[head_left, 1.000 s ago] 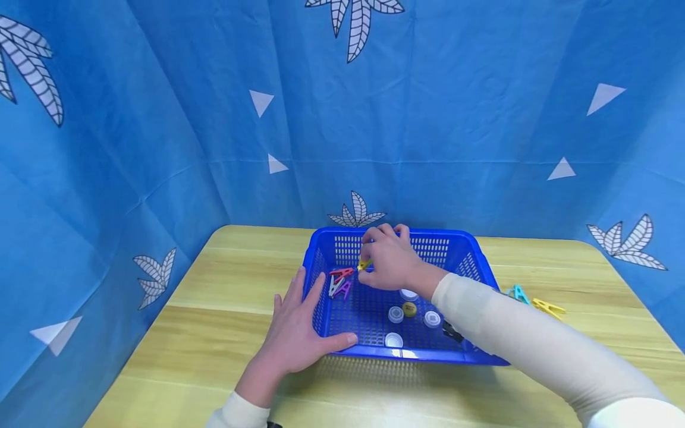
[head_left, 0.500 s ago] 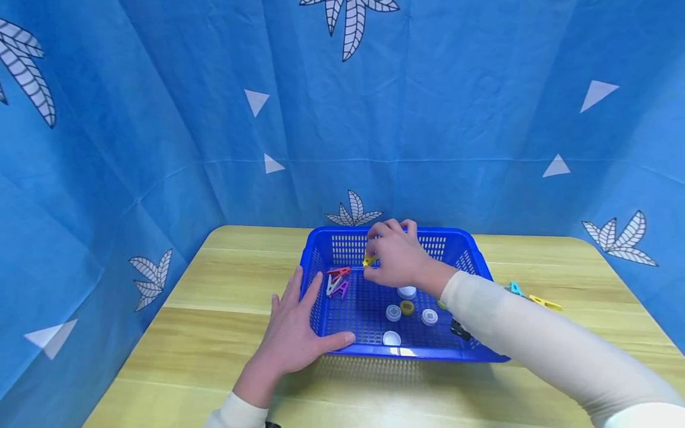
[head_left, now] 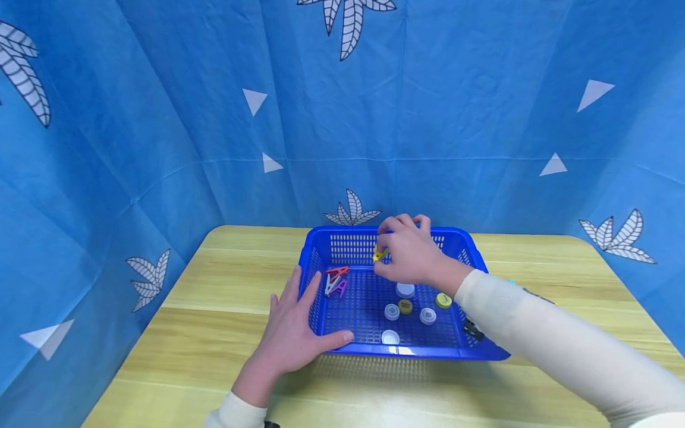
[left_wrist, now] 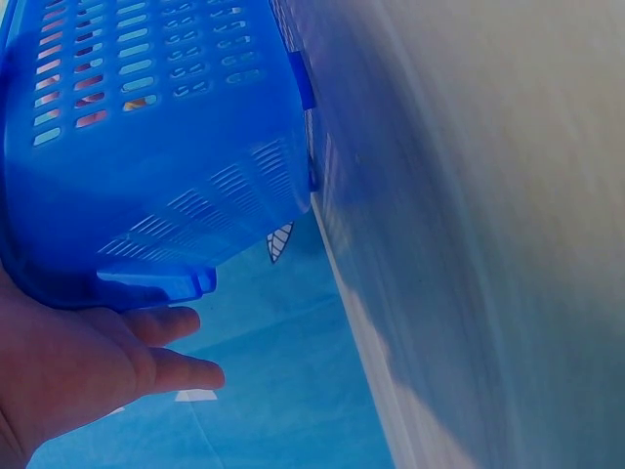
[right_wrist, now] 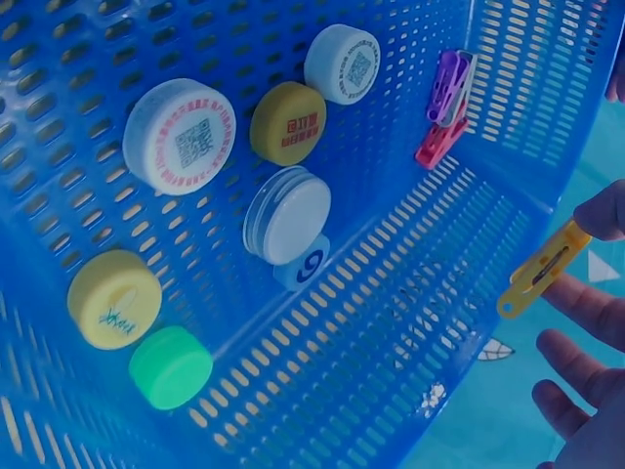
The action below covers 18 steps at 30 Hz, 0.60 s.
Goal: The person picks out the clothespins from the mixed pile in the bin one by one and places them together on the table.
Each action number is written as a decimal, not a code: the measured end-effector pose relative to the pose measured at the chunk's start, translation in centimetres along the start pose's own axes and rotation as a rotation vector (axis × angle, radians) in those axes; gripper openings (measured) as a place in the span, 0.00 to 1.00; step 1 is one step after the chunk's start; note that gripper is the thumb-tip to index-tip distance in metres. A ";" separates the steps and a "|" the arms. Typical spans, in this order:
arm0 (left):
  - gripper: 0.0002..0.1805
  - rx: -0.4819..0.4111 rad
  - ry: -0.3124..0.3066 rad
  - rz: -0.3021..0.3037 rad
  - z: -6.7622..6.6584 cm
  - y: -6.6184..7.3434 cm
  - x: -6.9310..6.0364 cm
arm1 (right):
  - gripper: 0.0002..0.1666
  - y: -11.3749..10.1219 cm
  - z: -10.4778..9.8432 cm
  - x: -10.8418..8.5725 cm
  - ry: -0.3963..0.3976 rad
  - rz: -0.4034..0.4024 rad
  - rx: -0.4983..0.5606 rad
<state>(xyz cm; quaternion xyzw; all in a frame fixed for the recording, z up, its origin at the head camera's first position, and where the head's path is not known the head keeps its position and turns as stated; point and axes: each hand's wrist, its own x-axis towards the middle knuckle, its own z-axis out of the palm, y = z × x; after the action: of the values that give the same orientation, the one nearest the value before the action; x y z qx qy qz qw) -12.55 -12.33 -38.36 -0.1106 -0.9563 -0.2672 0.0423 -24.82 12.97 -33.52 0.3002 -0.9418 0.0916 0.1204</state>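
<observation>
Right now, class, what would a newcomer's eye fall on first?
Probably the bright blue basket standing on the wooden table. Next, perhaps, the yellow clothespin pinched in the right hand, and the white, yellow and green bottle caps scattered inside the basket.

We saw the right hand (head_left: 412,252) carry its pinched yellow clip (head_left: 379,255) toward two o'clock over the blue basket (head_left: 444,353), widening the gap to the red clip (head_left: 338,271) at its eight o'clock. As the sleeve (head_left: 540,327) slid toward three o'clock, a bright yellow cap (head_left: 443,300) came out from behind it at the basket's three o'clock, and we saw more of a white cap (head_left: 405,290) near the middle. Outside the basket at three o'clock, a turquoise clip (head_left: 512,282) and another yellow clip (head_left: 556,304) slipped mostly behind the sleeve.
</observation>
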 end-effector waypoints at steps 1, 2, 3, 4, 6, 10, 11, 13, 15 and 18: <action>0.66 0.001 0.001 0.000 0.0 0.0 0.0 | 0.08 0.0 -0.1 -0.1 -0.001 0.000 -0.005; 0.66 0.000 0.002 0.000 0.0 0.0 0.0 | 0.08 0.1 -0.2 -0.2 -0.002 0.000 -0.002; 0.66 0.003 0.004 0.001 0.0 0.0 0.0 | 0.08 0.1 -0.3 -0.2 -0.002 -0.001 -0.002; 0.66 0.003 0.005 0.002 0.0 0.0 0.0 | 0.08 0.2 -0.4 -0.3 -0.001 -0.001 -0.009; 0.67 0.005 0.010 0.003 0.0 0.0 0.0 | 0.08 0.3 -0.6 -0.4 0.003 -0.001 -0.012; 0.67 0.001 0.014 0.006 -0.1 0.1 0.1 | 0.08 0.4 -1.1 -0.6 0.010 0.016 -0.010; 0.67 -0.001 0.015 0.006 -0.1 0.1 0.1 | 0.08 0.5 -1.2 -0.7 0.010 0.022 -0.007; 0.66 -0.005 0.012 0.005 -0.1 0.1 0.1 | 0.08 0.5 -1.4 -0.9 0.011 0.037 -0.006; 0.66 -0.009 0.010 0.003 -0.2 0.1 0.0 | 0.08 0.6 -1.5 -1.0 0.011 0.046 -0.007; 0.66 -0.018 0.005 -0.001 -0.2 0.2 0.0 | 0.08 0.9 -1.4 -1.3 0.013 0.053 -0.007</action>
<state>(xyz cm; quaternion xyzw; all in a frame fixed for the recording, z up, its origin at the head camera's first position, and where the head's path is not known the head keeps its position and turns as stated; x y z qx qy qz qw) -12.49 -12.33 -38.08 -0.1097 -0.9538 -0.2762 0.0436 -24.05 14.72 -32.63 0.2738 -0.9490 0.0936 0.1253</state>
